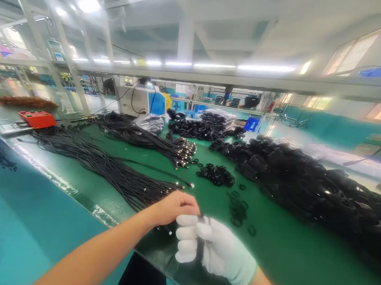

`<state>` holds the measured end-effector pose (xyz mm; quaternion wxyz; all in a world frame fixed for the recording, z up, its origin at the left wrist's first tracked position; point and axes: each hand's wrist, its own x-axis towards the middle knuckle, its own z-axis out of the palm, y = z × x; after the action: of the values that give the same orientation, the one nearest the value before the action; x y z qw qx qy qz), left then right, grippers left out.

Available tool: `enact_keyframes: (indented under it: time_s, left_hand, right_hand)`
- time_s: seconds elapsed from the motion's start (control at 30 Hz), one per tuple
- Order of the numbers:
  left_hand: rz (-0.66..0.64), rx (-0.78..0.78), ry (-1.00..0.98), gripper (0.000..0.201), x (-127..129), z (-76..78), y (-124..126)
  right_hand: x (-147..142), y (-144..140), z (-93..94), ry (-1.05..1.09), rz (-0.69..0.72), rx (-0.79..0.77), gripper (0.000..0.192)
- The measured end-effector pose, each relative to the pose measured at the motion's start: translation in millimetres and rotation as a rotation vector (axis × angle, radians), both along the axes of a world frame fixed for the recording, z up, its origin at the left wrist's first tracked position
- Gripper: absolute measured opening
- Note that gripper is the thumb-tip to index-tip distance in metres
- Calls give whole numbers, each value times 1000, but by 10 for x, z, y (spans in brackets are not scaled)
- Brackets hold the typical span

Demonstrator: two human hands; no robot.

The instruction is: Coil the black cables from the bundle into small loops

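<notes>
**Cable bundle gripped in two hands at a green table**

Cable bundle [200,242], a thin sheaf of black leads, stands upright in the gloved right hand [214,251], whose white fingers [188,233] are curled tight around its middle. The bare left hand [173,208] closes over the top of the same sheaf, fingertips pinching the strands just above the glove, the two hands touching. The leads look light and limp, likely to sag or splay where unsupported, so a firm wrap around the gathered middle seems the surest hold; the smooth black jackets may slide against a cotton glove.

Just beyond the fingers, small black rings [238,210] lie scattered on the green table [287,256], with a denser clump [216,175] further out. To the left of the hands long straight cables [111,170] fan away, metal tips showing. To the right rises a large heap of coiled cables [304,184]. Far off to the left sits a red box [37,118].
</notes>
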<state>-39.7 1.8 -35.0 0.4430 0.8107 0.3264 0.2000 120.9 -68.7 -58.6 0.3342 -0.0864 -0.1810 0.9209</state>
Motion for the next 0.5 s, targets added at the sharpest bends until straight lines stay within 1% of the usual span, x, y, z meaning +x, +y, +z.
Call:
enact_keyframes:
  time_s: [0.07, 0.13, 0.2, 0.27, 0.33, 0.37, 0.43, 0.5]
  left_hand:
    - [18, 41, 57, 24, -4, -23, 32]
    - [44, 97, 117, 26, -12, -11, 54]
    - [121, 205, 219, 25, 1, -7, 40]
    - [233, 341, 376, 26, 53, -37, -34]
    - [317, 461, 528, 28, 134, -91, -165]
    - [330, 503, 571, 28, 178, -118, -242]
    - [320, 588, 600, 27, 254, -151, -395]
    - [294, 659, 591, 24, 302, -151, -518]
  right_hand:
    - [28, 42, 32, -1, -154, 63, 27]
    - [98, 103, 79, -37, -323, 118, 29]
    - [199, 169, 116, -85, -474, 142, 31]
    - [306, 229, 130, -116, -584, 145, 32]
    - [390, 276, 125, -151, -654, 150, 31]
    - [418, 294, 118, -176, -674, 151, 30]
    - [445, 316, 107, -232, -688, 162, 32]
    - [440, 320, 102, -275, -687, 182, 34]
